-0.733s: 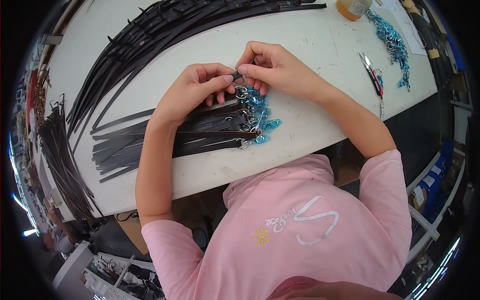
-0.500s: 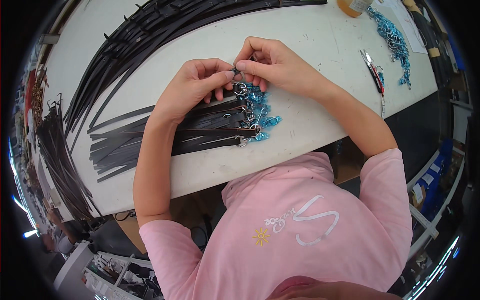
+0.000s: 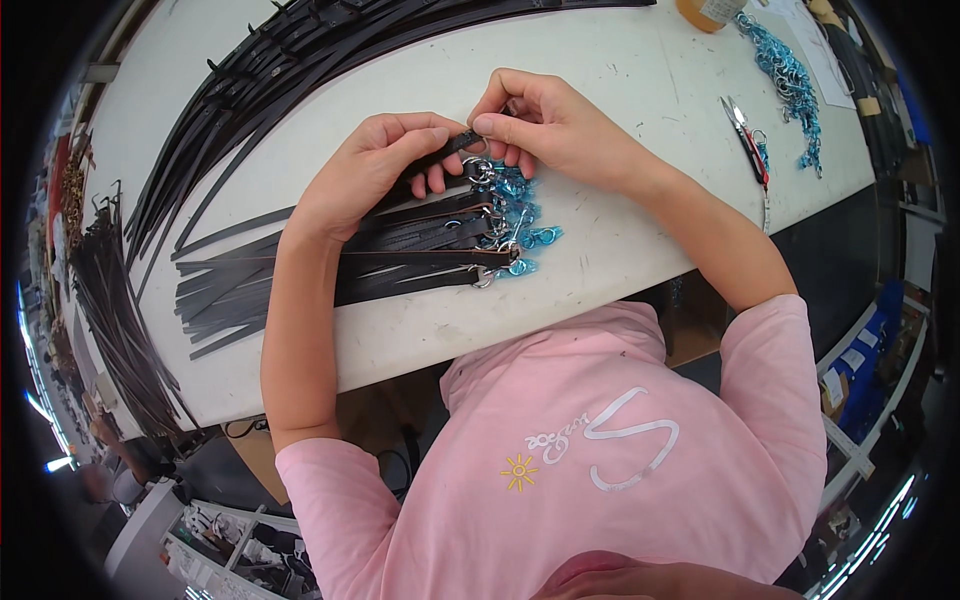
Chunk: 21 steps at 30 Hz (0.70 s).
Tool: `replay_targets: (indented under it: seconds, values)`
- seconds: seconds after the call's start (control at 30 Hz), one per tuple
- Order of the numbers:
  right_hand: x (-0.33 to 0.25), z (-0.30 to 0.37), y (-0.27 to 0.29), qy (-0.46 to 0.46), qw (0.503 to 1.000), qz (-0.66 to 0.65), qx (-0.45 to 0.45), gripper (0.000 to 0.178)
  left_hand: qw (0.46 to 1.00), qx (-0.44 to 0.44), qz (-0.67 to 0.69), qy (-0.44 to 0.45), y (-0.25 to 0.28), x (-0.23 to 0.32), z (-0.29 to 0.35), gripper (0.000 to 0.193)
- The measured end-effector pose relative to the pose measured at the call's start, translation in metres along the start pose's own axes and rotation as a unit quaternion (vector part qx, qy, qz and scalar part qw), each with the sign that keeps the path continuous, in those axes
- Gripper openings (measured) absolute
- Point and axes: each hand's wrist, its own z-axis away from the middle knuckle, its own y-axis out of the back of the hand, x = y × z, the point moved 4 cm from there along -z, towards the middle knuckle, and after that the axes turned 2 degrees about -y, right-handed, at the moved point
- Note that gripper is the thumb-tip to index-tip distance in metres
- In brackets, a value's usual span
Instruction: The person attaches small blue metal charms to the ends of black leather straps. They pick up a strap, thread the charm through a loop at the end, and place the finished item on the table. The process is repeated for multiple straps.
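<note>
A narrow black strap (image 3: 452, 147) runs between my two hands, above the near part of the white table. My left hand (image 3: 372, 172) is closed on it, thumb along the top. My right hand (image 3: 540, 128) pinches the strap's end between thumb and forefinger. A metal ring (image 3: 482, 148) shows between the hands, partly covered by fingers. Just below lies a row of black straps (image 3: 400, 262). Their right ends carry metal rings and clasps (image 3: 490, 240), several in blue plastic wrap (image 3: 545, 236).
Long black straps (image 3: 270, 85) are heaped at the back left, and another bundle (image 3: 125, 310) hangs at the left edge. To the right lie red-handled snips (image 3: 748, 150) and a heap of blue-wrapped hardware (image 3: 785, 75). An amber bottle (image 3: 706, 14) stands behind. A person (image 3: 115, 470) is far left.
My left hand has shifted slightly left, its thumb moving back from my right fingertips. More of the strap and the ring shows between my hands.
</note>
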Motion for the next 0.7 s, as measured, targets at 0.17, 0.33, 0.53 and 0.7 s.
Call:
replay_targets:
  seconds: [0.17, 0.33, 0.53, 0.7]
  values:
    - [0.000, 0.000, -0.001, 0.007, 1.000, 0.004, -0.002, 0.014, 0.998, 0.022, -0.067, -0.005, -0.005, -0.001, -0.002, 0.024]
    - [0.001, -0.001, 0.001, -0.004, 0.999, 0.031, -0.011, 0.013, 0.993, 0.080, -0.079, -0.044, -0.013, -0.009, -0.002, 0.025]
    - [0.003, 0.003, 0.002, -0.005, 1.000, 0.005, -0.028, 0.017, 0.997, 0.038, -0.074, -0.006, -0.004, -0.002, -0.001, 0.026]
    - [0.004, 0.000, 0.004, -0.010, 0.999, 0.016, -0.035, 0.016, 1.000, 0.010, -0.010, 0.006, 0.001, -0.002, 0.004, 0.024]
